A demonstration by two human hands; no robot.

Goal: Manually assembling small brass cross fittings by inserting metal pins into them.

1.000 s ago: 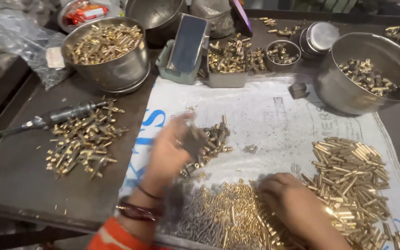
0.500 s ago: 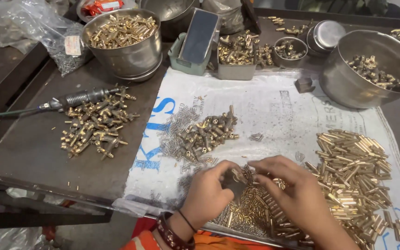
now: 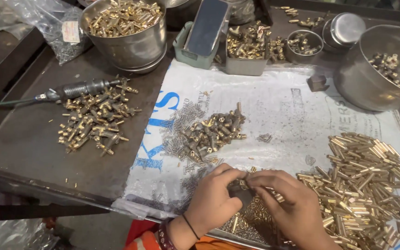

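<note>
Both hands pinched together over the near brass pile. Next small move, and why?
Probably finish mating the small dark piece pinched between the left hand and right hand, then drop it on the heap of assembled brass fittings just beyond. Both hands' fingertips meet on it above the near brass pile, and that heap is the closest pile of joined parts.

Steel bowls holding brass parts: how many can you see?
3: large bowl top left, large bowl at right, small bowl between them. Others at the top edge may be cut off.
</note>
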